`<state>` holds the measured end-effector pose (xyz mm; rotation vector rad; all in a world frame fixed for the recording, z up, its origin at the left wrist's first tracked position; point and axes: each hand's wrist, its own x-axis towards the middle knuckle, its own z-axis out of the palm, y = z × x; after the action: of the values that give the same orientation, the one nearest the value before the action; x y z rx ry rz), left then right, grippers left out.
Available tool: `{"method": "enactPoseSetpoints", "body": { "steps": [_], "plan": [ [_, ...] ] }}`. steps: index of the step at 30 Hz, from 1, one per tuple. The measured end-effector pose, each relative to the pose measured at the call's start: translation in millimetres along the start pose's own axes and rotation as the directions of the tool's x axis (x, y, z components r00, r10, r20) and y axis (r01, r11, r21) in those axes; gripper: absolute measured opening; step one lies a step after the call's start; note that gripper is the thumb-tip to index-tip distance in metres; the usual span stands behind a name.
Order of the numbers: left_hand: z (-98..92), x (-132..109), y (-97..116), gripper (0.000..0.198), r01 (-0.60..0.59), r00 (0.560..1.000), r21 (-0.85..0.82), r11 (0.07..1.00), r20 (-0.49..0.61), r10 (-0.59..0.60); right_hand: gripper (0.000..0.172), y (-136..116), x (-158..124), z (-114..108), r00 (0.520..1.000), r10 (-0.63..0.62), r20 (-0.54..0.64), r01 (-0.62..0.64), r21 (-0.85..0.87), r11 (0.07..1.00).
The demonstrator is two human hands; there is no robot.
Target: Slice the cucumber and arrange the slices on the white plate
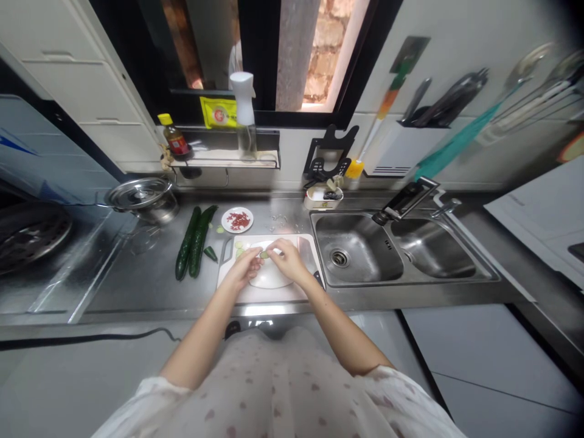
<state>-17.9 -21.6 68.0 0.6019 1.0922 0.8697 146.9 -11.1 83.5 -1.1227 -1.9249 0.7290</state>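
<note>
My left hand (pixel 245 267) and my right hand (pixel 285 258) meet over a white cutting board (pixel 269 291) on the steel counter. Both have their fingers pinched on a small green cucumber piece (pixel 264 255) between them. A white plate (pixel 269 277) lies on the board just under my hands. A few pale green slices (pixel 239 246) sit at the board's far left corner. Two whole cucumbers (pixel 194 240) lie left of the board, with a cut green end piece (pixel 210 253) beside them.
A small plate of chopped red chilli (pixel 237 219) stands behind the board. The double sink (pixel 392 249) with its tap (pixel 406 201) is to the right. A steel pot (pixel 143 198) and a stove are at the left. Bottles stand on a wall shelf (pixel 223 159).
</note>
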Motion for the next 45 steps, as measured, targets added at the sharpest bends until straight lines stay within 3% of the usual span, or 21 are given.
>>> {"method": "enactPoseSetpoints", "body": {
  "steps": [6,16,21,28,31,37,41,45],
  "plan": [
    [-3.1,4.4,-0.6,0.052,-0.091,0.994,0.029,0.995,-0.056,0.093,0.014,3.2,-1.3,2.9,0.999,0.011,0.033,-0.010,-0.025,1.000],
    [-11.7,13.4,0.2,0.060,-0.217,0.968,0.278,0.936,-0.061,0.243,0.013,14.2,-0.4,9.2,0.989,0.131,0.064,-0.133,0.026,0.991],
    [-9.5,31.1,-4.2,0.054,-0.351,0.930,0.314,0.882,0.002,0.369,0.012,38.3,-0.3,19.9,0.967,0.247,0.067,-0.251,0.063,0.966],
    [-10.0,57.4,-18.5,0.041,-0.328,0.921,0.487,0.809,-0.023,0.388,0.011,78.0,-0.1,37.6,0.931,0.359,0.068,-0.356,-0.057,0.933],
    [-14.4,66.8,-25.8,0.036,-0.315,0.905,0.615,0.723,-0.036,0.425,0.013,84.9,0.2,43.3,0.907,0.414,0.080,-0.398,-0.156,0.904],
    [-19.7,78.9,-34.7,0.030,-0.254,0.891,0.871,0.420,0.042,0.452,0.016,83.4,0.0,53.6,0.865,0.491,0.108,-0.423,-0.372,0.826],
    [-17.2,82.5,-36.4,0.029,-0.213,0.902,0.939,0.271,0.083,0.424,0.019,80.7,-0.3,57.5,0.840,0.526,0.137,-0.401,-0.496,0.770],
    [-16.7,85.2,-40.9,0.030,-0.208,0.900,0.960,0.190,0.111,0.422,0.021,79.4,-2.9,59.1,0.826,0.542,0.152,-0.383,-0.554,0.739]
  ]
}}
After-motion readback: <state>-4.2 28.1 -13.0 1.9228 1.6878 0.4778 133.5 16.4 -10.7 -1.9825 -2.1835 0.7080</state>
